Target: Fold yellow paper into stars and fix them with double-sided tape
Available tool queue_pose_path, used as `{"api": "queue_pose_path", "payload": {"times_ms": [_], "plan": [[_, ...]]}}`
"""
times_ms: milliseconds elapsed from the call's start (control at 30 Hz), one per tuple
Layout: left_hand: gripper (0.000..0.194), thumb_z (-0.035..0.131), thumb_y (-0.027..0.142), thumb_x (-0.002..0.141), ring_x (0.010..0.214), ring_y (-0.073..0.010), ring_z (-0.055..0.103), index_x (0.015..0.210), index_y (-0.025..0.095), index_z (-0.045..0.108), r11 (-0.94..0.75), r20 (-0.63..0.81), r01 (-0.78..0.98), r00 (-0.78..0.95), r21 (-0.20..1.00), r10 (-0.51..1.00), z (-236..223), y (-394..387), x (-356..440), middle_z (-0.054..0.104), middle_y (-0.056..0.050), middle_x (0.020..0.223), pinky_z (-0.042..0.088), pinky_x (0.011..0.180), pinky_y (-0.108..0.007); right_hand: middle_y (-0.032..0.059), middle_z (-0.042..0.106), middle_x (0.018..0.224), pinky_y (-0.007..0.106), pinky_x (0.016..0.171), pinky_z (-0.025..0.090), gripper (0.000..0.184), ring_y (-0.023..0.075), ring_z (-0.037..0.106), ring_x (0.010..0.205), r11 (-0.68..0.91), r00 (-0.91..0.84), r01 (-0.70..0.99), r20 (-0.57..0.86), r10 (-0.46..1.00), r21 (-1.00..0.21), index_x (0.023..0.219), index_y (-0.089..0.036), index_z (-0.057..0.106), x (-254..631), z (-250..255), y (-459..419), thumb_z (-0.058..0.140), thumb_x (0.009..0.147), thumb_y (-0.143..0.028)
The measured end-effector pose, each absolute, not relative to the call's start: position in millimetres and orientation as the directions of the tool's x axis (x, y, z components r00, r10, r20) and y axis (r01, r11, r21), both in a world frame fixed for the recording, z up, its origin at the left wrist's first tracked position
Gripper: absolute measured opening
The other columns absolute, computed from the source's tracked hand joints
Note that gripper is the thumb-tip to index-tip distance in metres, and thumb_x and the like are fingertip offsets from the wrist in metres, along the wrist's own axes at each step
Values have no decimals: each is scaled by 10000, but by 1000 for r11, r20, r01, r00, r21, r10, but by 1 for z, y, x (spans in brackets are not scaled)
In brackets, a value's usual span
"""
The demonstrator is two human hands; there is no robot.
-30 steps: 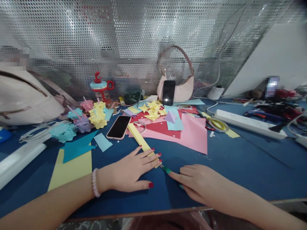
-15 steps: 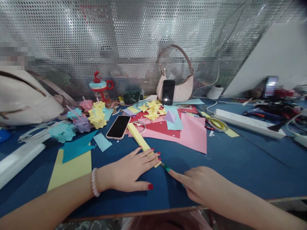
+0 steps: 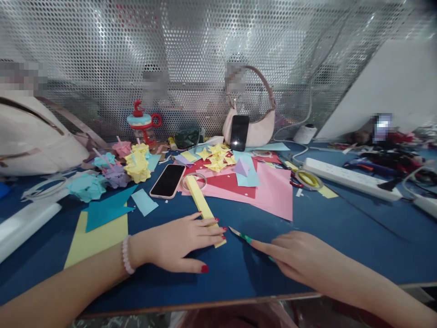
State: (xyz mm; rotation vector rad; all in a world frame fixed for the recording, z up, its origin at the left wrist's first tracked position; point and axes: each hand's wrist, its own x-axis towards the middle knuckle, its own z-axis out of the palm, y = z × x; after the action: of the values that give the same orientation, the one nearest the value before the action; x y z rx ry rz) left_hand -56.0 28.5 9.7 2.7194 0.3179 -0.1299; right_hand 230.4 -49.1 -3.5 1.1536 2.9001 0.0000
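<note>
A long folded yellow paper strip slants across the blue table under the fingers of my left hand. That hand lies flat, fingers spread, pressing on the strip's near end. My right hand is closed round a craft knife with a green body, index finger stretched along it. The knife's tip points at my left fingertips and stands a little apart from the strip. Most of its handle is hidden in my palm.
Pink paper sheets, a phone and yellow folded paper stars lie beyond my hands. Teal paper and folded paper flowers are at left. A white power strip and red-handled scissors lie at right.
My right hand has drawn the knife back to the right, off the strip's end. The strip has turned slightly, its near end closer to me, and my left hand has shifted a little left.
</note>
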Motion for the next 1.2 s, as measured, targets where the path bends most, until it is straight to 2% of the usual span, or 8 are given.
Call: {"api": "queue_pose_path", "payload": {"times_ms": [100,333,433,633,900,1000,1100,1200], "plan": [[489,408,399,894,1279,-190,350,1349,232,349,-891,-103,201,979,406,173,11,34,-60,376,-30,1395,144,1104,-348,15,649,785,236,573,395,485,124,588,641,718,-719,695,1,696,-32,1285,-212,421,238,2,-52,437,817,-86],[791,529,545,773,1342,-268,194,1406,194,209,-871,-161,294,955,394,249,4,39,-60,183,-85,1467,107,1100,-463,18,607,712,242,582,353,369,121,537,636,822,-827,554,22,561,-136,1237,-205,484,221,15,-66,397,882,-155],[769,538,511,777,1337,-280,203,1403,198,218,-869,-159,290,956,402,246,2,37,-60,186,-92,1465,102,1096,-489,13,593,686,258,583,325,360,122,516,621,857,-868,493,-17,496,-149,1225,-184,489,208,16,-68,417,873,-154],[667,505,401,825,1342,-262,197,1396,182,240,-884,-132,282,959,374,251,4,34,-58,220,-85,1457,135,1096,-483,-7,595,695,283,551,268,372,137,490,596,850,-858,513,-90,505,-117,1228,-208,457,202,11,-68,468,857,-176],[630,479,382,845,1344,-251,192,1395,186,242,-888,-103,254,967,383,232,3,35,-59,251,-86,1450,117,1106,-456,2,615,718,284,538,253,428,145,515,612,857,-857,514,-62,511,-34,1251,-183,433,200,8,-68,508,830,-166],[557,408,383,888,1347,-240,184,1393,212,248,-875,-112,258,966,409,232,4,34,-59,254,-69,1450,106,1108,-450,3,609,691,279,523,248,430,138,506,587,852,-852,523,-34,523,15,1253,-175,439,199,6,-67,498,827,-158],[507,271,382,935,1363,-222,107,1406,206,203,-842,-157,387,922,376,354,1,30,-57,157,-61,1477,93,1107,-452,0,604,681,283,508,246,437,133,502,570,851,-851,523,-25,524,41,1250,-159,449,197,5,-67,501,816,-145],[620,265,481,911,1367,-249,26,1412,130,166,-814,-198,505,863,286,465,-2,24,-53,63,-107,1483,91,1098,-470,3,614,692,292,509,253,434,137,513,579,851,-851,523,-27,524,46,1240,-142,461,195,4,-69,508,809,-138]]}}
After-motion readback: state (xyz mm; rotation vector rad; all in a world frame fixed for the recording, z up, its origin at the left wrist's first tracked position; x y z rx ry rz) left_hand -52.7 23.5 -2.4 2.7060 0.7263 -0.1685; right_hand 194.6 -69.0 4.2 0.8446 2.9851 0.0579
